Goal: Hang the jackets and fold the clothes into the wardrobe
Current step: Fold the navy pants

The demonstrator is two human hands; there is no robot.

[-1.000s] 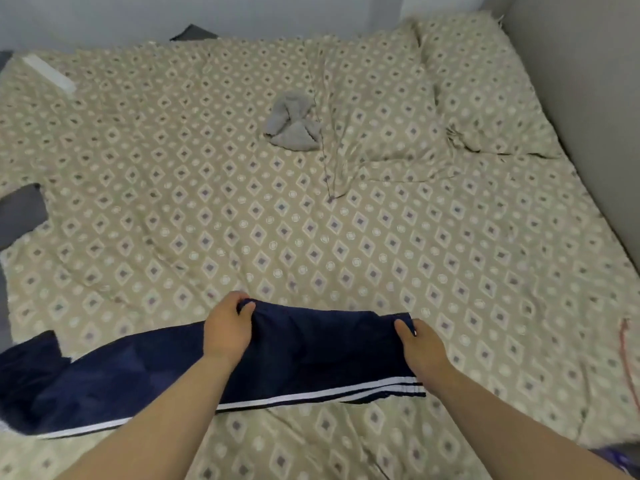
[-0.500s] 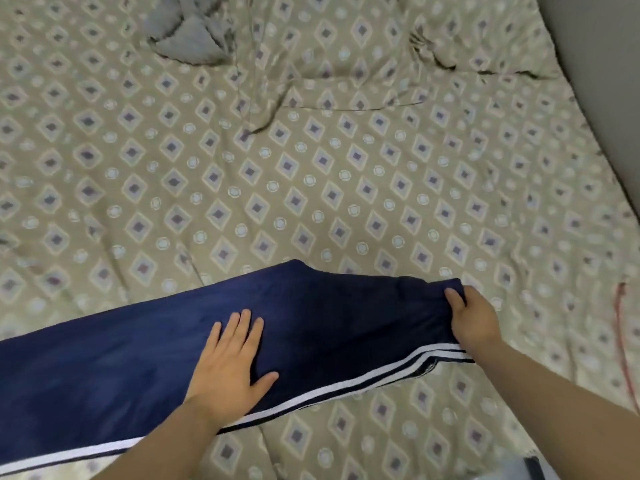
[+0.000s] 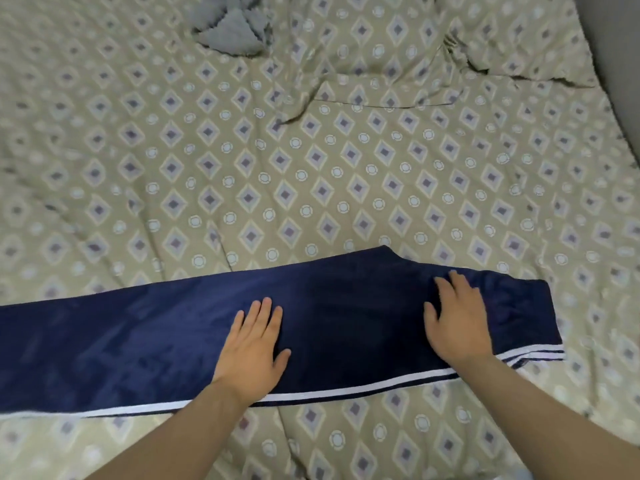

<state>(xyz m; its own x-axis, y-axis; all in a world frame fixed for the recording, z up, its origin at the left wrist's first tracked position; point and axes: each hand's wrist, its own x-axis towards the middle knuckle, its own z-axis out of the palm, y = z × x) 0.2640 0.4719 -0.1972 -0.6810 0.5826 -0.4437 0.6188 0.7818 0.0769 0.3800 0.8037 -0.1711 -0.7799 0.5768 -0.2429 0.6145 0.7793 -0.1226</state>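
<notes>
A pair of dark navy track trousers with white side stripes (image 3: pixel 173 341) lies stretched flat across the near part of a bed covered in a beige sheet printed with grey diamonds and pale rings (image 3: pixel 311 188). The trousers run from the left edge of the view to a squared end at the right, the white stripes tracing the edge nearest the person.

Both bare hands rest palm down on the navy fabric. The left hand (image 3: pixel 254 355) lies flat near the middle of the garment, fingers together and pointing away, thumb splayed to the right, gripping nothing. The right hand (image 3: pixel 457 327) presses flat close to the right end, fingers slightly spread, also closed on nothing. The two hands sit well apart along the cloth, forearms reaching in from the bottom of the view.

At the top of the bed, a crumpled grey knitted cloth (image 3: pixel 230 29) sits well apart from the trousers. A patterned pillow in matching fabric (image 3: pixel 398 53) lies to its right.
</notes>
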